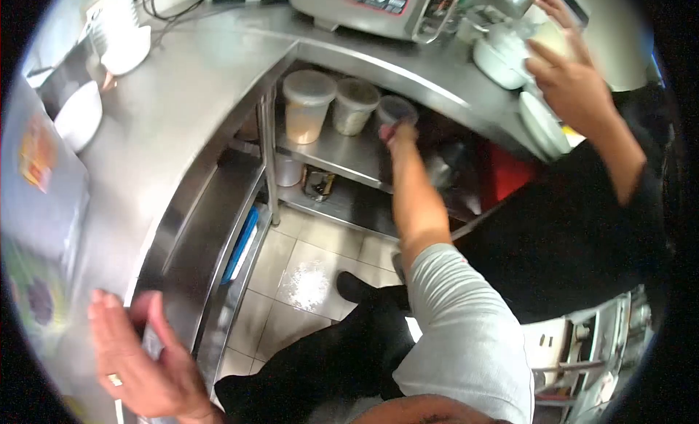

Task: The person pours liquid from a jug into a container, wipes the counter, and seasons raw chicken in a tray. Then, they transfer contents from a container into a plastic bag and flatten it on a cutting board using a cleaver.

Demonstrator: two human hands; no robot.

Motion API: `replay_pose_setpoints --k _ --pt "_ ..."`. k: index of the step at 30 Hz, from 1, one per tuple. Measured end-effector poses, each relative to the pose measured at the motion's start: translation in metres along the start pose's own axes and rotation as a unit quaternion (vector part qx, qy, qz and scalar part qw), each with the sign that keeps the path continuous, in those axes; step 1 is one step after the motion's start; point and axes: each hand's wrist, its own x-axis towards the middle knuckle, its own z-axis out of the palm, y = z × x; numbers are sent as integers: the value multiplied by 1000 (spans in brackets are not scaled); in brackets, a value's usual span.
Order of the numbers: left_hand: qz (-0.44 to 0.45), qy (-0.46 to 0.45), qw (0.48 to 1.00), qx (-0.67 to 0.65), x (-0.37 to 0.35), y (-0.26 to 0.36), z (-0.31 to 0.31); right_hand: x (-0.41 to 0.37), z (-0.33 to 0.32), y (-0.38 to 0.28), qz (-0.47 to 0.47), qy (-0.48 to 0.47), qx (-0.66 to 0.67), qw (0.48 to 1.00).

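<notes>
My right hand (400,135) reaches under the counter to the upper shelf, with its fingers closed at the near side of a small lidded tub (397,109); motion blurs the grip. Beside that tub stand a white-lidded tub with pale contents (355,107) and a taller tub with orange-beige contents (306,111). At the lower left, my left hand (145,358), with a ring on one finger, is raised over the counter edge. Its fingers are stretched and its thumb stands apart, with nothing clearly held.
A steel counter (196,81) curves around the shelves, with white bowls (79,116) at its left and a grey appliance (364,12) at the back. On the right, a person in black has a hand (575,89) near white dishes (502,56). Tiled floor (291,278) shows below.
</notes>
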Motion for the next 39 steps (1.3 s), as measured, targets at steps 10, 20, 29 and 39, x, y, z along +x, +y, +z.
replay_pose_setpoints --k 10,20,29,39 --pt "-48 -278 954 -103 37 5 -78 -298 -53 -39 87 -28 -319 943" --pt "-268 -430 744 -436 75 -54 -214 -657 -65 -230 264 -486 -330 765" --pt "-604 -224 396 -655 -3 -161 -439 -868 24 -255 318 -759 -318 470" --pt "-778 97 452 -426 -147 -214 -595 -1121 225 -146 -308 -874 -258 274"
